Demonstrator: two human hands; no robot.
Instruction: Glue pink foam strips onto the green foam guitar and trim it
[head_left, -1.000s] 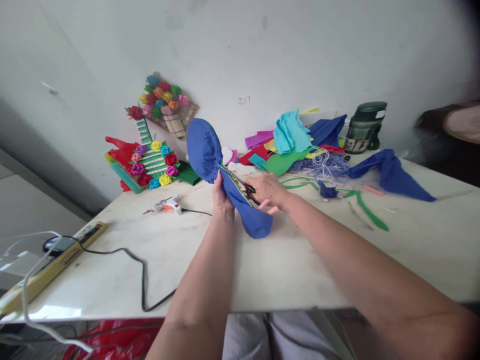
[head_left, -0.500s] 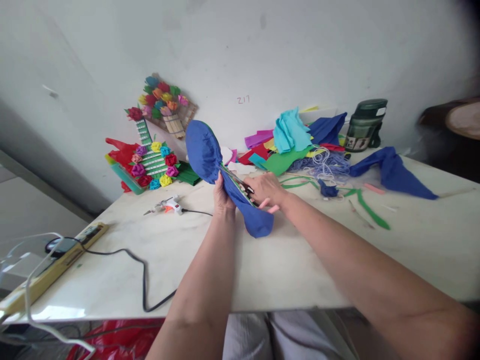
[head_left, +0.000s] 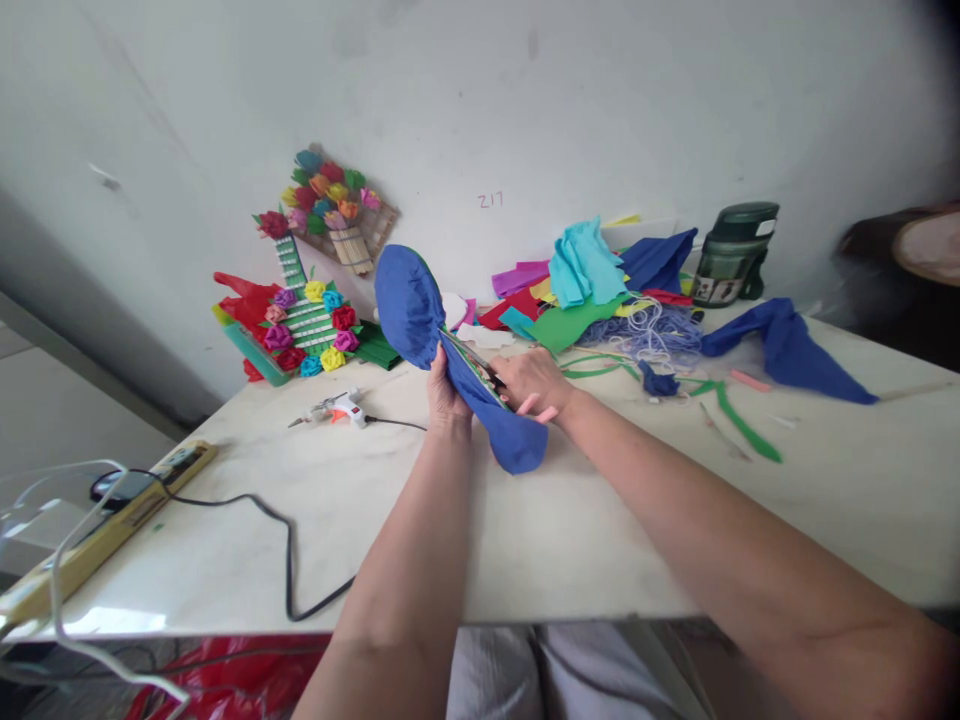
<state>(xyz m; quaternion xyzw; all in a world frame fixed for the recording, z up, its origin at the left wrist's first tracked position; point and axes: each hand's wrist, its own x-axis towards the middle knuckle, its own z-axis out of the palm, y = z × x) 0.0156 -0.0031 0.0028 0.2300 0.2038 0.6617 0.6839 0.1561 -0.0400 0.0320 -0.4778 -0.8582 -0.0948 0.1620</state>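
Observation:
My left hand (head_left: 444, 392) is closed round the narrow waist of a blue cloth-covered shape (head_left: 411, 300), whose rounded top stands up toward the wall and whose loose blue end (head_left: 516, 443) hangs down to the white table (head_left: 570, 530). My right hand (head_left: 534, 383) holds a pair of scissors (head_left: 474, 364) with pink handles. The blades lie against the blue cloth just right of my left thumb.
A glue gun (head_left: 339, 407) with a black cord (head_left: 285, 560) lies left of my hands. Paper-flower crafts (head_left: 311, 325) lean on the wall. Coloured felt pieces (head_left: 581, 270), blue yarn (head_left: 652, 335), green strips (head_left: 739, 425), a blue cloth (head_left: 784, 345) and a dark green jar (head_left: 731, 255) crowd the far right. A power strip (head_left: 112, 520) sits at the left edge.
The scissor blades have slid a little further along the blue cloth and my right hand has shifted slightly left. My left hand keeps its grip.

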